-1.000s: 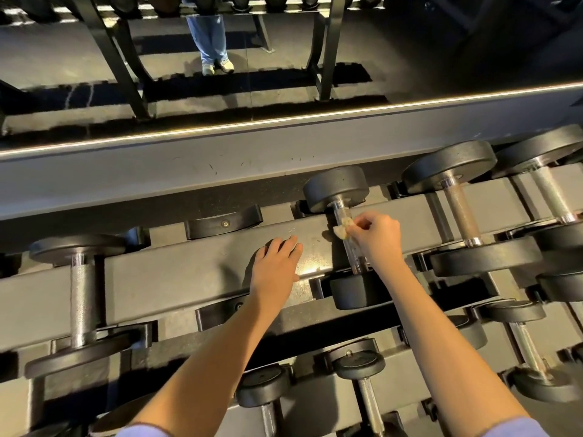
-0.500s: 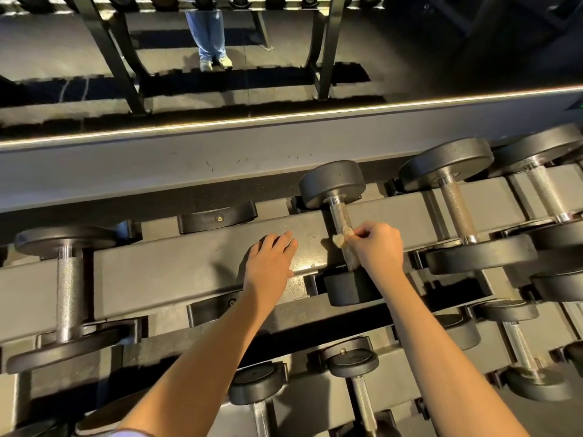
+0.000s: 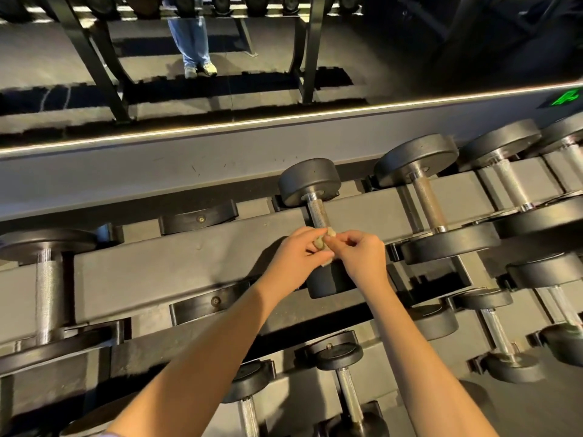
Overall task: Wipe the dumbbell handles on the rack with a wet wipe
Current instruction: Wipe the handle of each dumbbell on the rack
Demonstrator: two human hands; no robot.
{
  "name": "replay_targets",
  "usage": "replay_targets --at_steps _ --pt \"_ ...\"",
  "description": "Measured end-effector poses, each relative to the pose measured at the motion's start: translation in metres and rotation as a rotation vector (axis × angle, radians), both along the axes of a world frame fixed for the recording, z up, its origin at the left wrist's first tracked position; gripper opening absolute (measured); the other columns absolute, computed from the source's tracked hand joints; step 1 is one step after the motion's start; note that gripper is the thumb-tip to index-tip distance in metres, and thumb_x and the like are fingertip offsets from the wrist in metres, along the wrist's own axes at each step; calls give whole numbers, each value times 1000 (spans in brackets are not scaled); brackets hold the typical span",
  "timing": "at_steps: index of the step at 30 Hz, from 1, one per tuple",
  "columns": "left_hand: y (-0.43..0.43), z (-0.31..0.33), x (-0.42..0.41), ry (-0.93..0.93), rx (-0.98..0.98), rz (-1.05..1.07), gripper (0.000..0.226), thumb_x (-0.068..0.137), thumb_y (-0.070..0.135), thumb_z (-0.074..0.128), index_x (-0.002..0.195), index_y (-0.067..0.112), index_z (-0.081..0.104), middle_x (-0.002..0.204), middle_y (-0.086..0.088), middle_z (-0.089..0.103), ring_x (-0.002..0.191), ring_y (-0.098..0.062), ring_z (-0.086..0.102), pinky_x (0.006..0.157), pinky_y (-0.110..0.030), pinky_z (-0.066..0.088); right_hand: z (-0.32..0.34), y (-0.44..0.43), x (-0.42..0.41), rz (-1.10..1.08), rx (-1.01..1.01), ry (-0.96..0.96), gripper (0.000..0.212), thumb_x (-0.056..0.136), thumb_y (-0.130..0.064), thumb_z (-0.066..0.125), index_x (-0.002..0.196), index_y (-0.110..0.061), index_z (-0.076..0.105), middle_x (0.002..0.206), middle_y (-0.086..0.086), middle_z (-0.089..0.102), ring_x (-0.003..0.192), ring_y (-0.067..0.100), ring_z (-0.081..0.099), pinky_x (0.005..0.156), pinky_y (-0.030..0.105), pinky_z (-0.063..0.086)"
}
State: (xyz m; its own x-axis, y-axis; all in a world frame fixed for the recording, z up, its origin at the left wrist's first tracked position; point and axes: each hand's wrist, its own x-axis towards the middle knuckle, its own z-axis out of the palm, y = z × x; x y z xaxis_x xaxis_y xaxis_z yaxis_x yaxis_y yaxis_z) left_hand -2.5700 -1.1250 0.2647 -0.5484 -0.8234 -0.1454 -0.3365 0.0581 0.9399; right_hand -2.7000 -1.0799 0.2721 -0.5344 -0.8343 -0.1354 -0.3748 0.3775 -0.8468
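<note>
Both hands meet over the top tier of the dark grey metal dumbbell rack (image 3: pixel 189 266). The left hand (image 3: pixel 296 257) has its fingers curled round a crumpled, off-white wet wipe (image 3: pixel 321 241), and the right hand (image 3: pixel 362 257) pinches the same wad between thumb and forefinger. Neither hand is spread.

The wet wipe sits at the near part of the knurled chrome handle (image 3: pixel 317 212) of the middle black round-headed dumbbell (image 3: pixel 309 181). Whether it actually presses on the metal cannot be told, as the hands cover that stretch.

This dumbbell lies in its slot across the tier with the far head against the back rail and the near head (image 3: pixel 331 282) just under the wrists. To the right, close beside it, a larger black dumbbell (image 3: pixel 416 159) rests in the next slot, and more follow toward the edge. Well to the left, another black dumbbell with a thick chrome grip (image 3: pixel 47 291) fills its own slot. Between them, two black curved saddles (image 3: pixel 198 217) with bolt heads show on the rails.

On the lower tier smaller black dumbbells (image 3: pixel 345 351) stand in their cradles, chrome grips pointing toward the viewer. Above the rack, a mirror (image 3: pixel 378 42) reflects rack legs and a person's legs in blue jeans (image 3: pixel 191 36).
</note>
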Motion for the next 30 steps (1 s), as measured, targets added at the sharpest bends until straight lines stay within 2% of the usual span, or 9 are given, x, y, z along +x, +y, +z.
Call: replay_targets --at_steps 2,6,8,12,18,21,23,26,30 --pt "1 1 -10 20 -6 72 46 84 12 70 128 12 58 109 4 56 96 -8 60 90 -19 48 1 1 -2 21 -48 -60 19 86 -24 70 74 -10 74 66 7 69 62 13 59 59 25 45" --pt "-5 0 -14 0 -89 198 25 83 13 71 108 13 69 91 10 60 79 8 56 73 -8 47 3 6 -9 61 -70 -178 36 95 -19 54 72 6 67 62 17 57 60 11 48 61 27 38" --pt "-13 0 -14 -2 -99 273 20 85 13 69 105 14 69 86 15 58 76 11 54 69 -2 42 0 11 -7 57 -64 -179 24 97 -17 50 93 -9 72 82 4 69 76 3 59 74 19 43" --pt "-38 -3 -19 -33 -212 436 19 88 16 65 107 18 67 99 7 62 84 4 55 71 -6 42 -20 16 3 3 52 278 34 99 -29 46 127 -16 59 123 -1 62 118 15 50 88 24 35" --pt "-37 -15 -39 -107 -324 215 24 90 12 63 112 6 66 105 3 54 85 1 51 81 -5 40 -27 13 2 -8 10 355 42 97 -38 36 119 -15 64 116 1 66 112 19 52 79 22 31" --pt "-18 -31 -35 -102 -388 130 34 89 3 61 123 8 61 117 -1 53 107 -12 54 99 -28 45 -28 15 3 -24 -12 372 39 97 -35 37 114 -15 66 110 2 67 107 21 54 76 24 32" --pt "-16 -35 -31 -171 -448 90 44 88 3 61 130 14 57 125 -2 52 118 -15 46 104 -27 38 -28 14 3 -22 -9 360 31 100 -29 42 113 -15 67 109 1 67 106 19 54 76 24 31" --pt "-25 -31 -33 -227 -549 150 35 87 10 65 122 16 64 117 0 54 112 -14 43 93 -18 34 -26 15 3 -25 8 352 29 100 -28 43 112 -16 67 108 -1 66 106 16 52 76 24 30" --pt "-24 -30 -41 -184 -486 251 23 91 12 61 113 9 68 101 -1 54 94 -17 53 83 -33 48 -25 16 3 -41 -3 340 28 99 -27 43 108 -16 67 104 -1 66 103 15 52 74 23 29"
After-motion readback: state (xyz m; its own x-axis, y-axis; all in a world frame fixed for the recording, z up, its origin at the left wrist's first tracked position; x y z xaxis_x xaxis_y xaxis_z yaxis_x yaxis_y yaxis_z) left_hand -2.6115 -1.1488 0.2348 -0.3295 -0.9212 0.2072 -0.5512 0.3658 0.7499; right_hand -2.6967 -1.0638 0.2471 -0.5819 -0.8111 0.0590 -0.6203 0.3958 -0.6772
